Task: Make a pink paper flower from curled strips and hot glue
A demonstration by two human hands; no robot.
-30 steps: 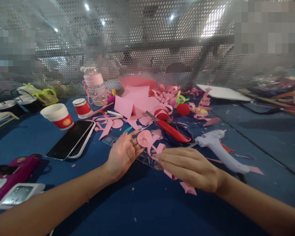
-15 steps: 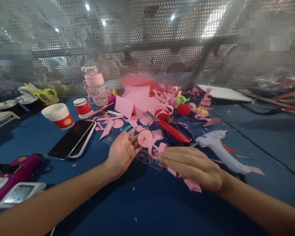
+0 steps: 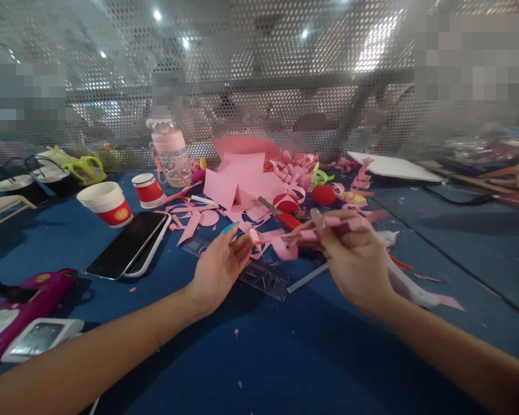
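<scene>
Lifted off the table since a second ago, the right hand (image 3: 354, 259) pinches a pink strip (image 3: 285, 245) above the ruler (image 3: 263, 279); the left hand (image 3: 218, 268) lightly grips its other end. Pulling apart could tear it.

No legible text anywhere in the frame. Red paper cup (image 3: 107, 203), left of centre: round gold emblem on its red band, characters too small to read. Second red-banded cup (image 3: 147, 189) behind it: no readable mark. Clear ruler (image 3: 262, 278) on the counter, centre frame: printed markings show, blurred, no numbers readable. Magenta case (image 3: 17, 308), lower left: small gold badge, illegible.
</scene>
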